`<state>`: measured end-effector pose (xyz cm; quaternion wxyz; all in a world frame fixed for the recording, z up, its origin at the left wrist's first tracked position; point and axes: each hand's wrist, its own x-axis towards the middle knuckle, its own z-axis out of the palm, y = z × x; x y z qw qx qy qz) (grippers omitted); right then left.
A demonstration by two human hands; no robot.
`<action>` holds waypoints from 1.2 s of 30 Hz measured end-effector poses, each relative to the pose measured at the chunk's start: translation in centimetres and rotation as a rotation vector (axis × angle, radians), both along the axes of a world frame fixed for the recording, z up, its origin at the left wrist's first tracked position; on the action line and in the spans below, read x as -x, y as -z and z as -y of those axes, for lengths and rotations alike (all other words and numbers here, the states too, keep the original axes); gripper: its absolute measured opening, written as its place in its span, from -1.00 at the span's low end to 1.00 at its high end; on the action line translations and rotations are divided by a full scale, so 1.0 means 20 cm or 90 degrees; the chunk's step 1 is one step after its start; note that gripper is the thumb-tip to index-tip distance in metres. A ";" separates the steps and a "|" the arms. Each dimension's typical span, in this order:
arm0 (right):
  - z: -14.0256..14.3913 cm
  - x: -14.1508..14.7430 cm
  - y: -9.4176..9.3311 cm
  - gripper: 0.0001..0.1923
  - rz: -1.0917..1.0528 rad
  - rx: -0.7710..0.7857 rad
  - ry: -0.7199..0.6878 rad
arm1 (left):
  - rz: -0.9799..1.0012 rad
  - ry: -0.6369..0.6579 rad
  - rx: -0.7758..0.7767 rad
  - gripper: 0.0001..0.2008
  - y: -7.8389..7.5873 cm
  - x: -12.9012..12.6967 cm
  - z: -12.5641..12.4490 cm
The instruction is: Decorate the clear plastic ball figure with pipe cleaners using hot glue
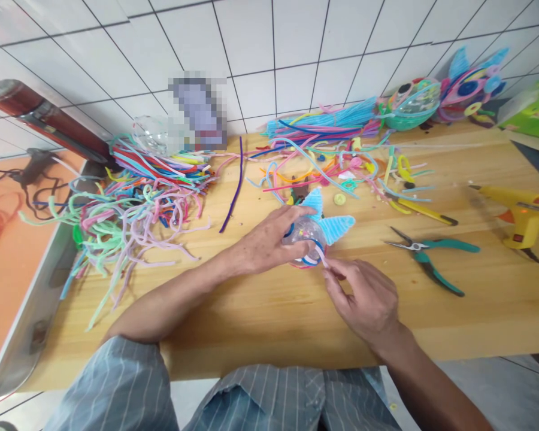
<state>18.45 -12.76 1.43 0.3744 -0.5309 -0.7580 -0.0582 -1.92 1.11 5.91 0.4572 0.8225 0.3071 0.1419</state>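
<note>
Two hands work mid-desk: your left hand cups the clear plastic ball with blue pipe-cleaner fins, right hand pinching its pink pipe-cleaner end. It looks light, slippery, crushable; grip the shell, not the fins.

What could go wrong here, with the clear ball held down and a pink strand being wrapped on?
1. The left hand only presses on the clear ball; being round, it may roll while the right hand pulls the pink strand.
2. The blue fins stick out near both hands and could get bent.
3. The glue gun sits by the table edge on the right; an elbow might knock it.
</note>
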 end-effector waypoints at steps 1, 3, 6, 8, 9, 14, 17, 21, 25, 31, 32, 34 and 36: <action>0.00 0.00 0.00 -0.74 -0.005 -0.002 0.000 | 0.001 -0.001 0.002 -0.41 0.00 0.00 0.00; -0.01 0.01 0.00 -0.63 -0.007 -0.006 -0.002 | 0.002 0.001 0.000 -0.41 0.00 0.00 0.00; -0.01 0.02 0.00 -0.44 -0.014 0.006 -0.005 | 0.007 0.005 -0.010 -0.43 0.01 0.00 0.00; -0.01 0.02 0.00 -0.41 -0.041 0.023 -0.008 | 0.012 0.014 -0.024 -0.44 0.02 0.00 0.00; -0.01 0.02 0.00 -0.44 -0.056 0.033 -0.009 | 0.016 0.019 -0.032 -0.45 0.02 0.01 0.00; -0.02 0.02 0.01 -0.78 -0.076 0.050 0.038 | 0.027 0.044 -0.075 -0.45 0.02 0.00 0.02; -0.04 0.02 0.00 -0.89 -0.049 0.027 0.064 | 0.020 0.047 -0.096 -0.46 0.01 -0.01 0.03; -0.04 0.03 -0.01 -0.91 -0.028 0.027 0.066 | 0.014 0.044 -0.118 -0.45 0.02 -0.01 0.05; -0.03 0.03 0.01 -0.89 -0.056 0.056 0.085 | 0.012 0.034 -0.119 -0.46 0.04 -0.01 0.05; 0.01 0.01 0.03 -0.89 -0.124 0.161 0.102 | 0.000 0.028 -0.106 -0.46 0.03 -0.01 0.04; 0.02 0.01 0.03 -0.90 -0.144 0.190 0.103 | 0.002 0.030 -0.104 -0.46 0.03 -0.01 0.04; 0.05 -0.01 0.02 -0.91 -0.190 0.241 0.108 | 0.006 0.031 -0.104 -0.46 0.03 -0.01 0.04; 0.10 -0.07 0.01 -0.89 -0.236 0.270 0.121 | 0.006 0.027 -0.103 -0.46 0.03 -0.01 0.03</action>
